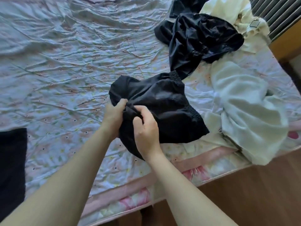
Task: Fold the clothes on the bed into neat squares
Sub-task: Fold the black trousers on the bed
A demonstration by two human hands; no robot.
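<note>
A crumpled black garment with an elastic band lies near the bed's front edge. My left hand grips a bunched fold of it from the left. My right hand pinches the same fold from the right, fingers curled over the cloth. The hands almost touch each other. A shiny black jacket lies heaped behind it, one sleeve trailing toward the garment. A pale mint-white garment is spread to the right, hanging over the bed's edge.
A wrinkled floral sheet covers the bed. A cream garment sits at the back right beside a striped surface. A dark folded piece lies at the left edge. Wooden floor runs below the mattress.
</note>
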